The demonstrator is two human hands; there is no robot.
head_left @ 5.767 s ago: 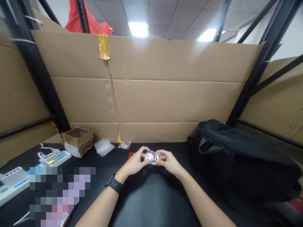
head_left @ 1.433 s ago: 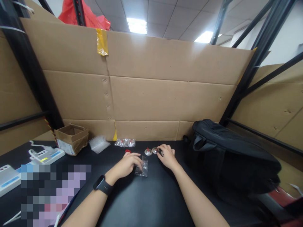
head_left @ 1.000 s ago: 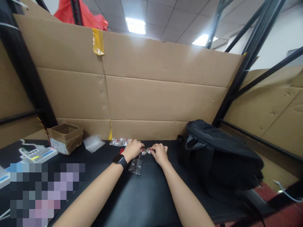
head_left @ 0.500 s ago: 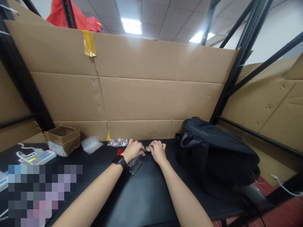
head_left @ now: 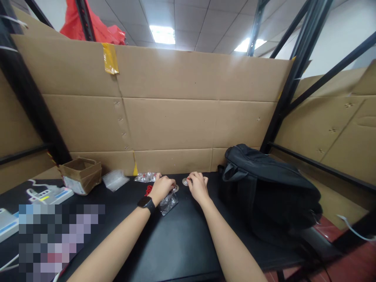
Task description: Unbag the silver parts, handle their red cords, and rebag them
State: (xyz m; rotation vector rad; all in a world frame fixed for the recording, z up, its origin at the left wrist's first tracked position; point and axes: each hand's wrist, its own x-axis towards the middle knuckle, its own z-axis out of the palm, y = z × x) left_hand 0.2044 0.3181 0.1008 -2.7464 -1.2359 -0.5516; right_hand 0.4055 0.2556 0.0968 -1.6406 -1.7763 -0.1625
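My left hand (head_left: 162, 187), with a black watch on its wrist, rests knuckles up on the black table (head_left: 182, 239). Its fingers are curled over a small silver disc (head_left: 175, 188) and the top of a clear plastic bag (head_left: 168, 202). My right hand (head_left: 197, 185) lies beside it with curled fingers touching another small silver disc (head_left: 185, 181). A little heap of red parts (head_left: 147, 190) sits just left of my left hand. What the fingers grip is hidden.
A filled clear bag (head_left: 145, 178) and a stack of clear bags (head_left: 115, 179) lie by the cardboard wall (head_left: 188, 117). An open cardboard box (head_left: 80, 175) and white power strips (head_left: 47, 194) stand at the left. A black backpack (head_left: 270, 192) fills the right side.
Earlier both hands held a bagged part up together. The bag now lies on the table, and both hands have reached further back to the silver discs. The camera has turned slightly right.
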